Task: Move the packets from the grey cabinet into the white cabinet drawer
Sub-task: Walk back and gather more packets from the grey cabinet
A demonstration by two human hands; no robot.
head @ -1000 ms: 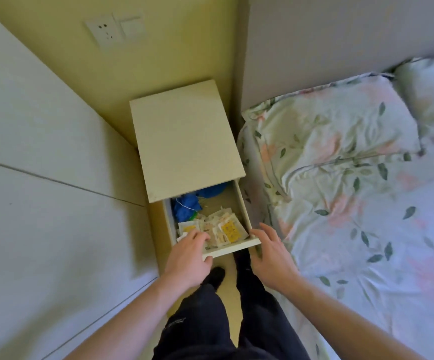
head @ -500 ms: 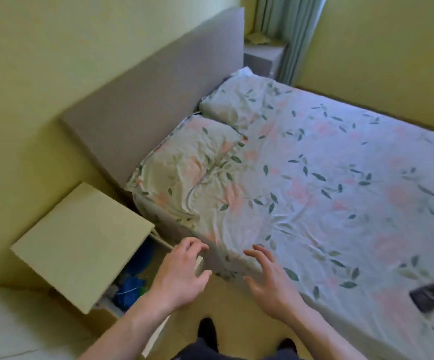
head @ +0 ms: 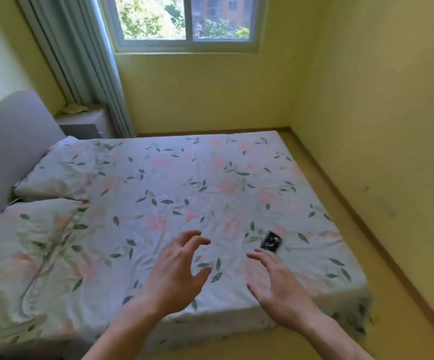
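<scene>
Floral cotton, white with pink blooms and grey-green leaves, covers the wide bed [head: 210,183] that fills most of the view. Both hands hang in the air above its near edge, holding nothing. The left hand [head: 177,271] has its fingers spread and loosely bent, thumb out to the side. The right hand [head: 275,279] is just as slack, fingers fanned and reaching forward, palm turned inward. A small black rectangular object [head: 271,242] lies flat on the sheet just beyond the right hand's fingertips, apart from them; what it is cannot be told. Two pillows in the same floral print [head: 54,172] lie at the left against a grey padded headboard [head: 5,141]. In the far left corner stands the grey bedside cabinet [head: 83,123], with something pale and crumpled on its top, too blurred to tell whether these are the packets. A pale green curtain [head: 80,61] hangs beside it, next to a white-framed window [head: 187,22]. The white cabinet drawer is out of view.
</scene>
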